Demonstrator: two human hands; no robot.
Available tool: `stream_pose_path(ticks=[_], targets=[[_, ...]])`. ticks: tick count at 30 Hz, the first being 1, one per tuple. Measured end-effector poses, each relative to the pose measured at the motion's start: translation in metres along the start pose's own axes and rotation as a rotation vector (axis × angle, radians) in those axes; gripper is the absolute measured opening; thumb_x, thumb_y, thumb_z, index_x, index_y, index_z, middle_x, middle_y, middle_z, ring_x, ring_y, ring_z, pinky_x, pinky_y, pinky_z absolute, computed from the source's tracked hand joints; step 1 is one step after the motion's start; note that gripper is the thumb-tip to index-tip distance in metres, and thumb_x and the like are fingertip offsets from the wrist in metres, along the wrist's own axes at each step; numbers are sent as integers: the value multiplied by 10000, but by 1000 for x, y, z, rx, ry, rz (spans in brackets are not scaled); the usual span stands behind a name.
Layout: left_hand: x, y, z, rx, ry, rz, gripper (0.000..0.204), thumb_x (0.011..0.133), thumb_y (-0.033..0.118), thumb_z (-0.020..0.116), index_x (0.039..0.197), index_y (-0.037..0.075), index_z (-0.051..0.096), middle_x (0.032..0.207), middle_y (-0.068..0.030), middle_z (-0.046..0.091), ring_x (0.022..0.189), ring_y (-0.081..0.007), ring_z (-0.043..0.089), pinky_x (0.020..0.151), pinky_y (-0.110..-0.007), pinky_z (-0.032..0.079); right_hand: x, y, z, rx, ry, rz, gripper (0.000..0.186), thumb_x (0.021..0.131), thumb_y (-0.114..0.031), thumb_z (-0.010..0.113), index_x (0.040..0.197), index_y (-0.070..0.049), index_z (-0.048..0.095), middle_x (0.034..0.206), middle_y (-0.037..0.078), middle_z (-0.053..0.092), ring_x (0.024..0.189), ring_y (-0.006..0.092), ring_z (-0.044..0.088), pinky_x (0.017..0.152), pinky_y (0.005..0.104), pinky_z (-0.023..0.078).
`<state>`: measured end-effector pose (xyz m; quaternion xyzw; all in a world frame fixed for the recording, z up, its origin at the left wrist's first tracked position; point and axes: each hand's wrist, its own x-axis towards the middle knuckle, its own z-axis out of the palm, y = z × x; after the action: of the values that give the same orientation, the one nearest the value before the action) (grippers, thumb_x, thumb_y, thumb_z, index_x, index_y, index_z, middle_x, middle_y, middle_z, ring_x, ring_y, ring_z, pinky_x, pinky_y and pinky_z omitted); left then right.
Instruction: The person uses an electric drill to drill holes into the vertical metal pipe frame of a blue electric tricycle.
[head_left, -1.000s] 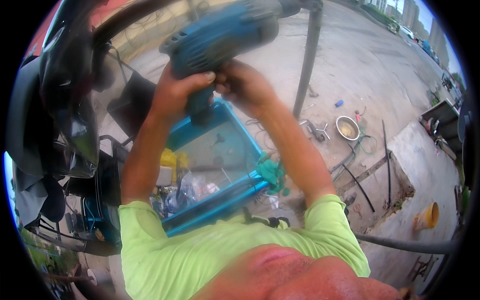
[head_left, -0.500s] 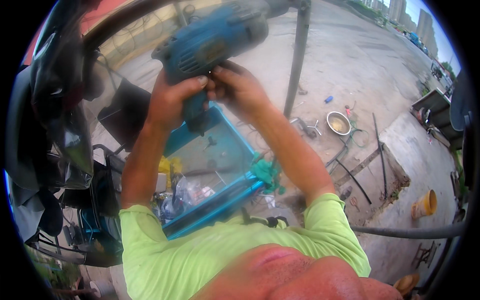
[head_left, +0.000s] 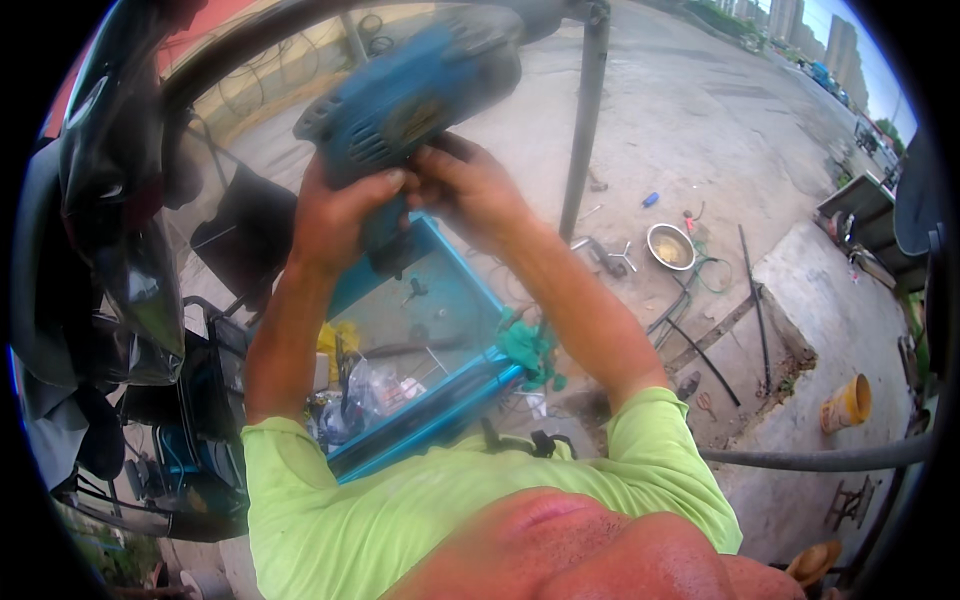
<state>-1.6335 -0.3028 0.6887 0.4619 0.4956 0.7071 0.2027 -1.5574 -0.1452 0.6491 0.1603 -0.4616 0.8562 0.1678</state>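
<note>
Raised in front of me is a blue power drill point(head_left: 425, 95), slightly blurred, its dark front end up toward a metal frame at the top of the view. My left hand point(head_left: 335, 215) is wrapped around its grip, thumb across the side. Just under the drill's body, my right hand point(head_left: 470, 190) is closed, fingers bent against the front of the grip by the left thumb. Its fingertips are partly hidden. Below both hands lies the blue cargo bed point(head_left: 465, 265), holding clear plastic bags point(head_left: 375, 390) and a yellow bag point(head_left: 340, 345).
An upright metal post point(head_left: 583, 130) stands right of the drill. Green cloth point(head_left: 525, 345) hangs on the bed's corner. On the ground lie a metal bowl point(head_left: 653, 250), black hoses point(head_left: 705, 360) and a yellow bucket point(head_left: 846, 404). Dark vehicle parts point(head_left: 110, 250) crowd the left.
The drill and both hands have shifted slightly left and down, still in the same hold. The surroundings have moved a little left in the view.
</note>
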Motion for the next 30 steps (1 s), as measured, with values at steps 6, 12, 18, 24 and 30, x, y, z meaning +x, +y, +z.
stream_pose_path(ticks=[6,12,18,24,30], targets=[[3,-2,4,-29,-9,-34,359,834,22,670,1178,-37,586,930,-145,683,779,-222,689,613,-318,583,0,5,-13,35,1,15,301,974,-256,642,1141,-14,575,873,39,641,702,96,613,610,233,523],[-2,-13,9,61,14,18,396,839,87,618,1205,-57,569,939,-125,674,765,-186,682,635,-292,600,-8,0,-12,22,32,37,305,971,-216,649,1168,1,568,870,34,631,715,102,619,670,299,599],[-9,-16,9,-100,-21,44,428,831,24,660,1243,-46,566,1026,-157,683,874,-235,702,688,-338,614,-10,0,-12,-48,-1,1,331,963,-215,665,1174,21,568,873,35,632,731,100,615,665,288,597],[-3,-21,1,-142,-39,1,442,835,19,652,1261,-43,551,1014,-150,684,816,-231,707,692,-342,621,-6,-4,-9,-68,75,-3,341,956,-205,672,1175,31,561,865,38,625,726,97,606,645,277,584],[2,-24,1,-166,-62,13,441,835,18,650,1261,-41,550,1022,-152,683,823,-224,709,682,-335,629,-4,-6,-14,-44,38,-8,336,957,-192,665,1182,34,558,868,41,626,722,96,604,634,276,577]])
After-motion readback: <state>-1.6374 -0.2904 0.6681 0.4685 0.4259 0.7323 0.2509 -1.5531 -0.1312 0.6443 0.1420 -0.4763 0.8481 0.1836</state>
